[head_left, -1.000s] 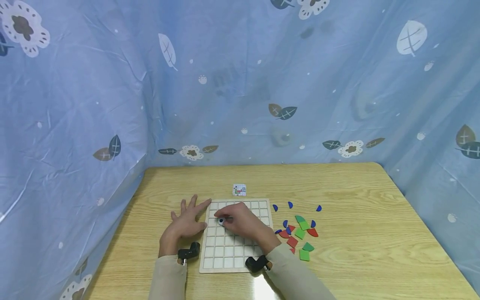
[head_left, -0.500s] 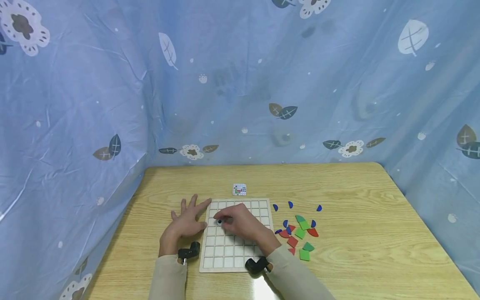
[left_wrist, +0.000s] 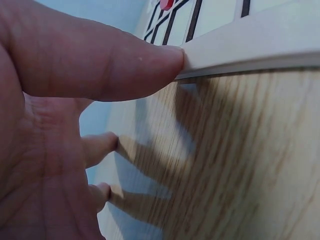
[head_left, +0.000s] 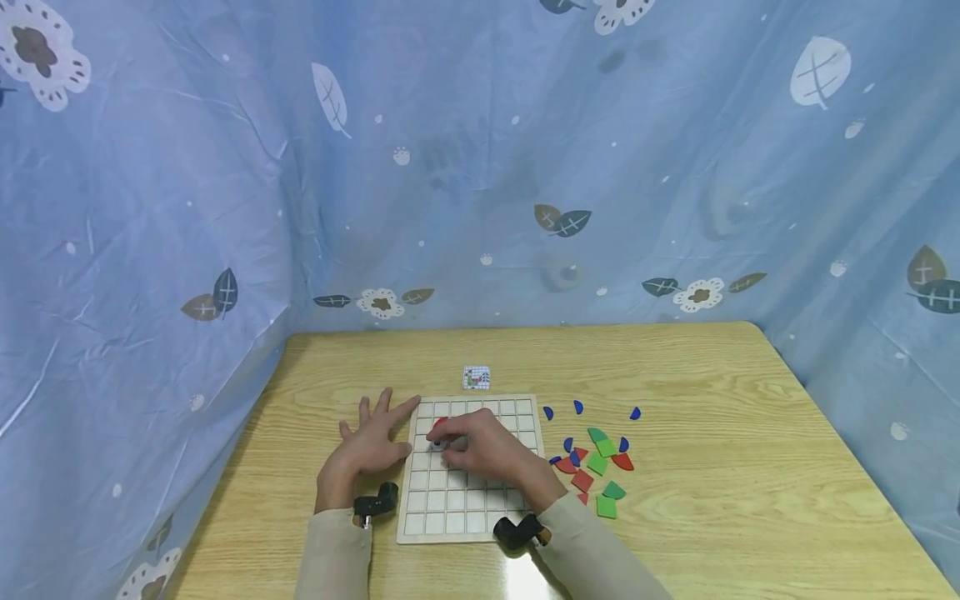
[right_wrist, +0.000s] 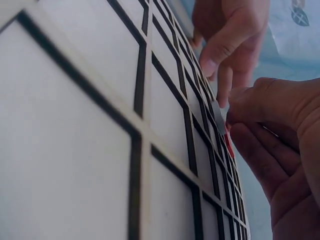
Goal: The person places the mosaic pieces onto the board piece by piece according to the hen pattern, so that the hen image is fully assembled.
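My left hand (head_left: 375,442) lies with fingers spread on the tabletop at the left of a pale wooden grid board (head_left: 423,523). Its thumb (left_wrist: 150,65) touches the board's side edge. Over the upper left squares, my right hand (head_left: 483,442) has its index finger and thumb around a small white round piece (head_left: 438,447) with a dark dot. That piece shows as a grey disc (right_wrist: 218,117) beside the fingertips in the right wrist view. Just beyond it a red piece (head_left: 441,422) sits on the board, partly hidden by the fingers.
Right of the board lie scattered flat pieces: several blue half-rounds (head_left: 578,407), red pieces (head_left: 582,481), and green squares (head_left: 607,507) and wedges (head_left: 614,490). A small printed pattern card (head_left: 476,377) lies behind the board. A blue patterned curtain (head_left: 480,167) hangs around the wooden table (head_left: 712,467).
The right thumb has drawn slightly away from the index finger, and more of the red piece shows. The white round piece has shifted slightly left. My left hand has stayed in place.
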A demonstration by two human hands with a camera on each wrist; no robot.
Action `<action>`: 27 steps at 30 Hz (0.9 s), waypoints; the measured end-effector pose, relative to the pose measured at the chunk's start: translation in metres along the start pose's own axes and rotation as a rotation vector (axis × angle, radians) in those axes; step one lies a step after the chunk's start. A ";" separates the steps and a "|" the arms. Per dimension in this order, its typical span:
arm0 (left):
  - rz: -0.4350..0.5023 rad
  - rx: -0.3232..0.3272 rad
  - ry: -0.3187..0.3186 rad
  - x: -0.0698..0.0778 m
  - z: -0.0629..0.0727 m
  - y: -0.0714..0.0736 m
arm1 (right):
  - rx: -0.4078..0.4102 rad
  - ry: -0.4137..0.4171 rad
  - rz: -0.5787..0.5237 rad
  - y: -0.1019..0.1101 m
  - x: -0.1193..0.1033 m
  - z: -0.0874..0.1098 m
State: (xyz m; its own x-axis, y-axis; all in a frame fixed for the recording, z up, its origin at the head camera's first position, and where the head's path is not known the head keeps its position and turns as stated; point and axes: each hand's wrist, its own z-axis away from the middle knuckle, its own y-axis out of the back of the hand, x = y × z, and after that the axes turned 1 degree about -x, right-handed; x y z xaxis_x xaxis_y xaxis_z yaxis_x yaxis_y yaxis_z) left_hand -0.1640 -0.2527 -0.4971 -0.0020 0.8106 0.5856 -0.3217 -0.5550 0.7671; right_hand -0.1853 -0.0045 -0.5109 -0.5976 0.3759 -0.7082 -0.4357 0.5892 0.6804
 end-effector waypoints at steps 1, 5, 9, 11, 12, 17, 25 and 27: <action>0.001 -0.001 0.000 0.000 0.000 0.000 | -0.011 -0.004 -0.007 -0.001 0.000 0.000; 0.024 0.011 -0.018 -0.001 0.001 -0.002 | -0.024 -0.021 0.008 -0.001 -0.002 0.001; 0.025 0.024 -0.024 0.001 0.002 -0.002 | -0.023 -0.030 0.015 -0.001 -0.002 0.000; 0.016 0.023 -0.018 0.001 0.002 -0.001 | -0.023 -0.024 0.014 0.000 -0.001 0.000; 0.004 0.020 -0.012 0.001 0.001 -0.001 | -0.022 -0.021 0.016 0.000 -0.001 0.000; -0.020 0.015 0.004 0.001 0.001 -0.001 | -0.002 -0.015 0.032 0.002 0.000 0.006; 0.003 0.020 0.011 0.002 0.002 -0.001 | 0.052 -0.070 -0.069 0.022 0.005 0.038; 0.009 0.017 0.012 0.001 0.002 0.000 | 0.068 -0.081 -0.091 0.029 0.007 0.050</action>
State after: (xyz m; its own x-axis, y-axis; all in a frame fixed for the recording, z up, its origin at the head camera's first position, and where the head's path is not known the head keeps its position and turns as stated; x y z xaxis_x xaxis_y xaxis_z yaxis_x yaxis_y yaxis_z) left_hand -0.1622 -0.2523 -0.4966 -0.0160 0.8079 0.5891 -0.3056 -0.5650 0.7664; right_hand -0.1683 0.0510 -0.5055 -0.5005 0.3734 -0.7811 -0.4377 0.6693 0.6004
